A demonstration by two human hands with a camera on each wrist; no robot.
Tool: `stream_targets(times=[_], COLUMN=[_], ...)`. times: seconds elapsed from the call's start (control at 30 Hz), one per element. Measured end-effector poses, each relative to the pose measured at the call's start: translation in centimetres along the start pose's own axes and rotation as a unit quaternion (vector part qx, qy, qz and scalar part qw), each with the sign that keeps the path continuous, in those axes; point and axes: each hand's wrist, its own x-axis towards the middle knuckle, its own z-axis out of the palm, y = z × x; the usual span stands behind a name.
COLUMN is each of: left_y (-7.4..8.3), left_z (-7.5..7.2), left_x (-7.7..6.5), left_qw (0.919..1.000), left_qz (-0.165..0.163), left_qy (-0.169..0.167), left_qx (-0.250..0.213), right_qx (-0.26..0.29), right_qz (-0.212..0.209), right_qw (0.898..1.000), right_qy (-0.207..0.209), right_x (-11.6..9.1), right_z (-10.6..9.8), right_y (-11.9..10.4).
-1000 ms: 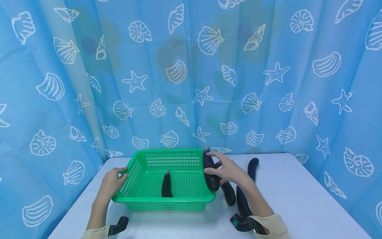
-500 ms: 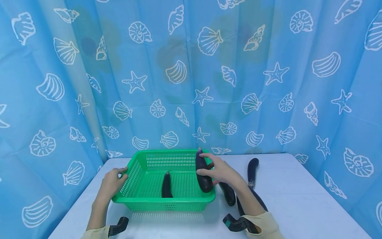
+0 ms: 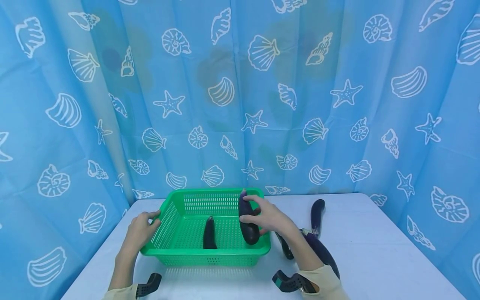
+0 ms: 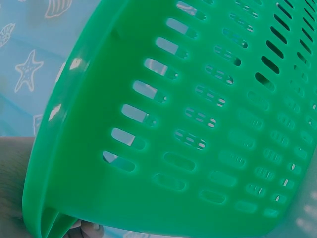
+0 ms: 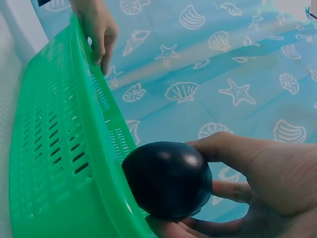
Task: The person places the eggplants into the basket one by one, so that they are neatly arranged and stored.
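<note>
A dark purple eggplant [image 3: 245, 218] is held upright-tilted over the right side of the green plastic basket [image 3: 213, 252]. My right hand [image 3: 268, 214] grips it between thumb and fingers from the right. In the right wrist view the held eggplant [image 5: 168, 179] shows its round end near the rim, with the right hand [image 5: 277, 186] about it. My left hand [image 3: 141, 230] pinches the basket's left rim; in the left wrist view the rim hides most of that hand [image 4: 15, 183]. A second eggplant [image 3: 209, 234] lies on the basket's floor.
Right of the basket, several eggplants lie on the white-covered table [image 3: 367, 246]: one at the back [image 3: 317, 214], one nearer [image 3: 323, 253] partly behind the right forearm, and one beside the basket [image 3: 286, 246]. A blue shell-patterned curtain [image 3: 240, 104] hangs behind.
My right hand has carried the eggplant leftward from the basket's right rim to over its inside. The left hand and basket have stayed put.
</note>
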Motion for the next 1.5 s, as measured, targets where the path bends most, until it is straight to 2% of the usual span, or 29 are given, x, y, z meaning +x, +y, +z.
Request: stream_targets(times=[0.9, 1.13, 1.5], left_y=[-0.1, -0.2, -0.1], left_z=[-0.1, 0.0, -0.1], left_x=[0.2, 0.2, 0.0], left_qw=[1.0, 1.0, 1.0], left_qz=[0.001, -0.003, 0.001], left_qy=[-0.004, -0.01, -0.009], left_qx=[0.002, 0.0, -0.002], right_qx=[0.017, 0.014, 0.043], right_qz=[-0.005, 0.005, 0.034], right_qw=[0.999, 0.999, 0.996], right_qy=[-0.038, -0.046, -0.068], right_x=[1.5, 2.1, 2.6], right_z=[2.7, 3.8, 5.4], right_y=[0.3, 0.3, 0.0])
